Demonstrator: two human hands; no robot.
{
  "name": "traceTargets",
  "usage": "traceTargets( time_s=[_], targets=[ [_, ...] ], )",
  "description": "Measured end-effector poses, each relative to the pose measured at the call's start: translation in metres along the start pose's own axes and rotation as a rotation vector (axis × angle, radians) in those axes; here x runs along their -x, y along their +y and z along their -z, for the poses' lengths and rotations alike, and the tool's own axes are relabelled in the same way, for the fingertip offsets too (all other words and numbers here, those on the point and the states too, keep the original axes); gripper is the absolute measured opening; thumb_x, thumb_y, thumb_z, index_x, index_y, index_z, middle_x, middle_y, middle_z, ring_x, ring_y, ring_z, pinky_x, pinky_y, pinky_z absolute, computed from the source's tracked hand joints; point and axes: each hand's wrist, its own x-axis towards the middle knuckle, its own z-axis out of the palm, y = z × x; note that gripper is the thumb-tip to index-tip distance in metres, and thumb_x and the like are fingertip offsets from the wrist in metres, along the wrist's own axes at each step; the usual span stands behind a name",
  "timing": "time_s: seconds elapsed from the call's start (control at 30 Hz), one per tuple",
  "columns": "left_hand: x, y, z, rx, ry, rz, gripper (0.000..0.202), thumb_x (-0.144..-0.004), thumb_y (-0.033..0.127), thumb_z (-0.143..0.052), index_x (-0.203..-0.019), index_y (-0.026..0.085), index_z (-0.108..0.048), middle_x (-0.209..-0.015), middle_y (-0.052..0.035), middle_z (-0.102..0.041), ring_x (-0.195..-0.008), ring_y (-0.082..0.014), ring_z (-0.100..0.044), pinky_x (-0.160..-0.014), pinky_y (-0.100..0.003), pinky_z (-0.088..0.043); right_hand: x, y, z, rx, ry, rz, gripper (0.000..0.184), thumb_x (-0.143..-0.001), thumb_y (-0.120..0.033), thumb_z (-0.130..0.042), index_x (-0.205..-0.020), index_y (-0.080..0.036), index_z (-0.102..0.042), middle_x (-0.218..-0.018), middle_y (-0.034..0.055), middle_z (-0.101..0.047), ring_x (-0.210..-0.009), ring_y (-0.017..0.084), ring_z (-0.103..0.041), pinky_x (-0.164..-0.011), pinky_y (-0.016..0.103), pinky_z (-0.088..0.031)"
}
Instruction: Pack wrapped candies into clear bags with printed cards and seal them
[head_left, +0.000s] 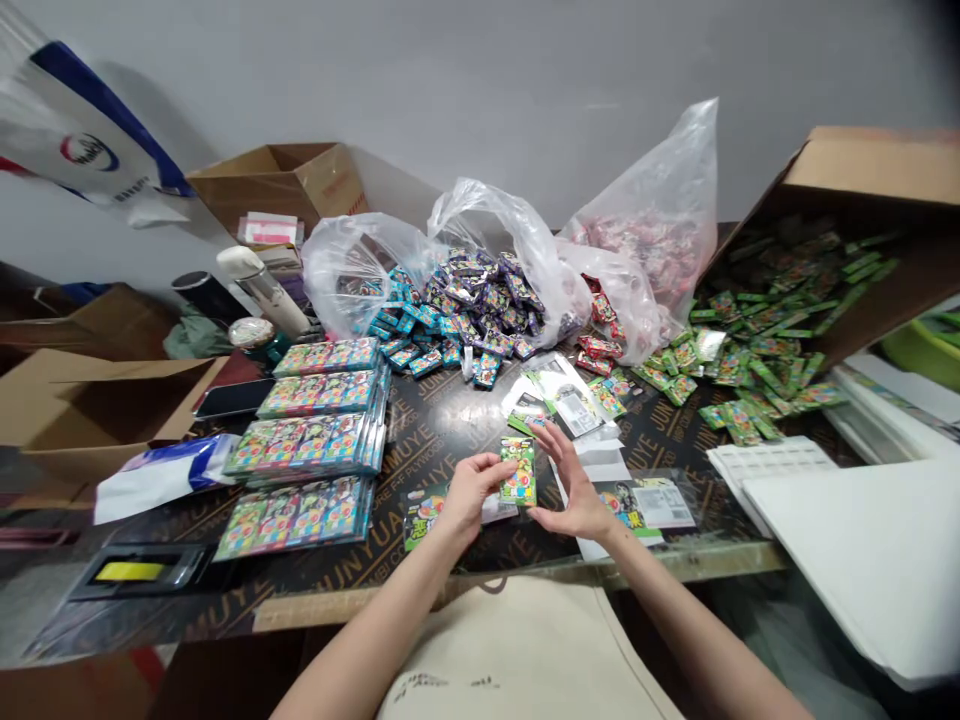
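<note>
We pinch the green packet (518, 472) by its side edges, fingers of left hand (466, 497) and right hand (576, 490) closed on it; it looks light, thin and slick

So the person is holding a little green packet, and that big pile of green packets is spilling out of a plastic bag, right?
Not quite. The green packets spill out of a tipped cardboard box, not a plastic bag; the head view shows it. The left hand does hold a little green packet.
</note>
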Motion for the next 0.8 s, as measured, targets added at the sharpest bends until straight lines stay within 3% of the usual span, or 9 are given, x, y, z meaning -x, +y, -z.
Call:
traceTargets(
  time_s=[0.13, 0.27, 0.33, 0.43, 0.53, 0.7, 0.8],
  targets=[
    [-0.001, -0.006, 0.01, -0.11, 0.084, -0.082, 0.031, -0.049, 0.032, -0.079, -0.059, 0.013, -0.056, -0.052, 0.0033, -0.058, -0.045, -0.0078, -0.05, -0.048, -0.02, -0.038, -0.005, -0.004, 0.01, 0.176, -0.084, 0.038, 0.091, -0.062, -0.029, -0.069, -0.137, -0.025, -0.017, -0.14, 0.0087, -0.029, -0.13, 0.027, -0.026, -0.107, 0.046, -0.021],
    [-0.004, -0.012, 0.019, -0.353, -0.02, -0.17, 0.031, -0.06, 0.041, -0.071, -0.073, 0.014, -0.062, -0.062, -0.0006, -0.063, -0.057, -0.0137, -0.057, -0.057, -0.024, -0.043, -0.006, -0.003, 0.013, 0.262, -0.1, 0.087, 0.084, -0.06, -0.024, -0.069, -0.133, -0.025, -0.028, -0.131, 0.0079, -0.042, -0.123, 0.027, -0.037, -0.104, 0.045, -0.028],
    [-0.004, -0.014, 0.029, -0.623, -0.039, -0.295, 0.039, -0.066, 0.046, -0.064, -0.09, 0.015, -0.064, -0.08, -0.006, -0.066, -0.075, -0.02, -0.061, -0.071, -0.031, -0.045, -0.003, 0.003, 0.018, 0.284, -0.078, 0.079, 0.084, -0.059, -0.022, -0.068, -0.133, -0.024, -0.028, -0.13, 0.0085, -0.043, -0.12, 0.026, -0.04, -0.102, 0.044, -0.031],
    [-0.003, -0.018, 0.05, -1.164, -0.051, -0.51, 0.074, -0.054, 0.049, -0.071, -0.12, 0.021, -0.05, -0.116, -0.0108, -0.056, -0.108, -0.03, -0.048, -0.094, -0.045, -0.033, 0.004, 0.017, 0.029, 0.336, -0.036, 0.041, 0.085, -0.06, -0.021, -0.067, -0.134, -0.022, -0.026, -0.128, 0.009, -0.045, -0.118, 0.026, -0.043, -0.1, 0.043, -0.034],
    [-0.002, -0.024, 0.063, -1.514, -0.129, -0.561, 0.103, -0.044, 0.041, -0.077, -0.134, 0.023, -0.031, -0.119, -0.0101, -0.051, -0.112, -0.0311, -0.043, -0.101, -0.049, -0.023, 0.011, 0.029, 0.033, 0.397, -0.037, 0.015, 0.082, -0.061, -0.02, -0.066, -0.134, -0.022, -0.028, -0.13, 0.0087, -0.044, -0.12, 0.026, -0.041, -0.101, 0.044, -0.033],
    [-0.001, -0.025, 0.064, -1.531, -0.161, -0.596, 0.107, -0.052, 0.034, -0.072, -0.139, 0.022, -0.012, -0.117, -0.0076, -0.05, -0.109, -0.0265, -0.045, -0.104, -0.049, -0.018, 0.018, 0.034, 0.024, 0.329, -0.16, -0.002, 0.083, -0.062, -0.019, -0.066, -0.135, -0.022, -0.028, -0.133, 0.0095, -0.042, -0.121, 0.025, -0.041, -0.102, 0.044, -0.033],
    [0.004, -0.018, 0.059, -1.474, -0.218, -0.619, 0.107, -0.051, 0.032, -0.072, -0.14, 0.021, -0.012, -0.119, -0.008, -0.049, -0.111, -0.0267, -0.044, -0.105, -0.049, -0.016, 0.015, 0.028, 0.023, 0.198, -0.267, -0.013, 0.086, -0.061, -0.021, -0.069, -0.136, -0.022, -0.026, -0.137, 0.0095, -0.038, -0.122, 0.025, -0.041, -0.103, 0.043, -0.032]
  ],
)
